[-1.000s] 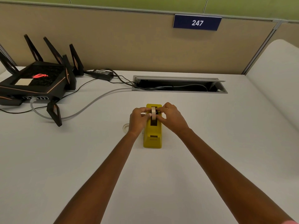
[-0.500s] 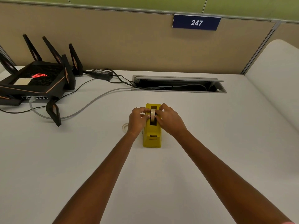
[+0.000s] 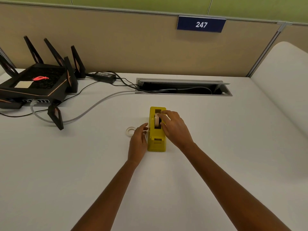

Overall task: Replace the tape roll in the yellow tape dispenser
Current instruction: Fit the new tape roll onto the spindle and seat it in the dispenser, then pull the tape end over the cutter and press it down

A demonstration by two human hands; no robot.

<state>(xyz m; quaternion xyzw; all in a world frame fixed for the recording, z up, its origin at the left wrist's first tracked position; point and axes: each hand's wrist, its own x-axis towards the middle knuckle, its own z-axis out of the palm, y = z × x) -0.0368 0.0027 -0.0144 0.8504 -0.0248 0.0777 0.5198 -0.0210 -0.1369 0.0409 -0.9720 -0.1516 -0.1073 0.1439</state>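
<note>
far left on the white desk sits a big black router with pointy antennas and a red glowing mark. a long grey cable and some thin black wires run from it to the open metal cable slot in the desk.

next comes a small flat white ring, most likely the old used-up tape core, lying on the desk just left of the left hand. a second ago that hand was up on the roll. now it has come down and sits flat beside the left wall of the yellow plastic tape dispenser. its fingers are loose and hold nothing. i cannot tell if it touches the wall or is just next to it.

the dispenser stands in the middle of the desk, with the new pale tape roll standing on edge down in its slot. a moment ago both hands pinched that roll from the two sides. now it looks lower, sitting in place.

the right hand rests over the right side of the dispenser. its fingertips are on the top of the roll, pressing or feeling it, not gripping hard.

so i think the new roll is in. what may be left is to pull the tape end to the cutter at the near end.
</note>
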